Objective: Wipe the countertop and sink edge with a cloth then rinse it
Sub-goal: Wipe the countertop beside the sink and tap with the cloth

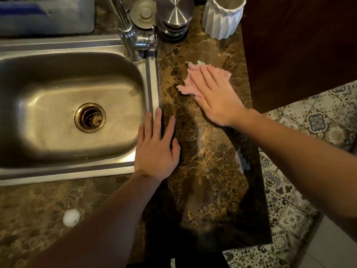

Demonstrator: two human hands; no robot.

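Note:
A pink cloth [185,88] lies flat on the dark brown marble countertop [208,151], right of the steel sink [63,105]. My right hand [216,97] presses down on the cloth with its fingers spread, covering most of it. My left hand [156,147] rests flat on the sink's right edge [151,84] and the countertop beside it, fingers apart, holding nothing. The sink basin holds no dishes, and its drain [89,117] shows in the middle.
A chrome tap [131,35] stands at the sink's back right corner. Behind the cloth are stacked steel lids [174,16] and a white ribbed vase [222,16]. A white blob of foam [71,217] sits on the front counter. A dark wooden panel [299,45] borders the right; patterned floor tiles [289,200] lie below.

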